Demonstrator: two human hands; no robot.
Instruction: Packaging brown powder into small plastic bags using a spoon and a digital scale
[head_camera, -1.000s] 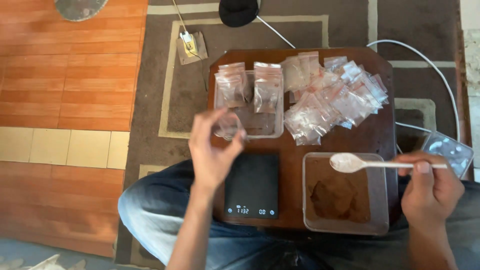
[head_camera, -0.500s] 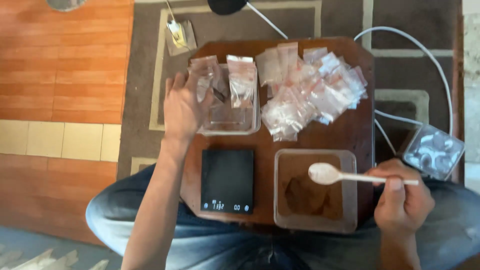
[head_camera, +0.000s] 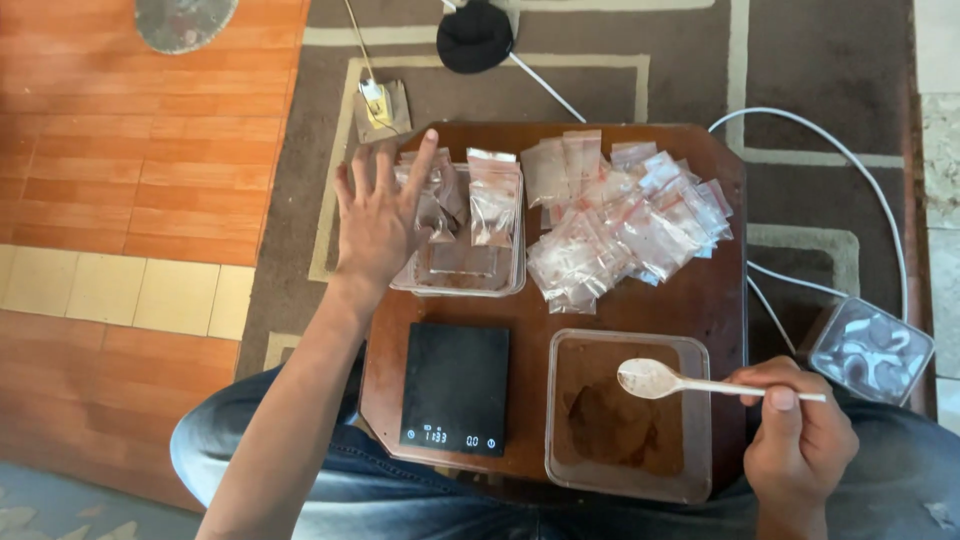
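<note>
Small brown table (head_camera: 715, 300): black scale (head_camera: 455, 388), two clear tubs (head_camera: 700, 420), pile of bags (head_camera: 625, 220).

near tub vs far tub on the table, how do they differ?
The near tub holds loose brown powder; the far tub holds small filled bags standing at its back wall.
The near tub looks larger than the far tub.
The right hand holds a white spoon over the near tub; the left hand lies spread, its fingers reaching the far tub's bags.
Both are clear, lidless and rectangular.
</note>
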